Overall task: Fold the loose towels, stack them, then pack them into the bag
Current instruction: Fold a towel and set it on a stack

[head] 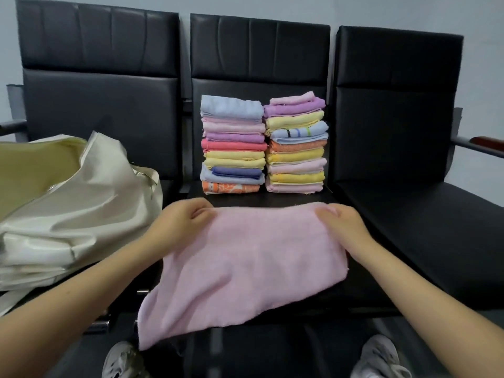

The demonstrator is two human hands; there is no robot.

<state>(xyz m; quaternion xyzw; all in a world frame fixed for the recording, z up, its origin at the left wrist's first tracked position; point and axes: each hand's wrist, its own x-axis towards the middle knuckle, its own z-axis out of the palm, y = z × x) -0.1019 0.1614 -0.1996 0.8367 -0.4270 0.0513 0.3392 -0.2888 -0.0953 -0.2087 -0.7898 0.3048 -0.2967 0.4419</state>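
While the pink towel (245, 263) lies between them, left hand (180, 222) and right hand (341, 223) pinch its far corners.

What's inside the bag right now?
The bag gapes open at its top left, showing only pale yellow lining. No towels are visible in it, but its own cream side hides the lower interior, so the bottom can't be checked.

Fuzzy cloth towel (245, 263), glossy bag (81, 208), leather seats (409, 214)

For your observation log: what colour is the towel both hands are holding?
Pale pink towel, plain, seen in the head view.
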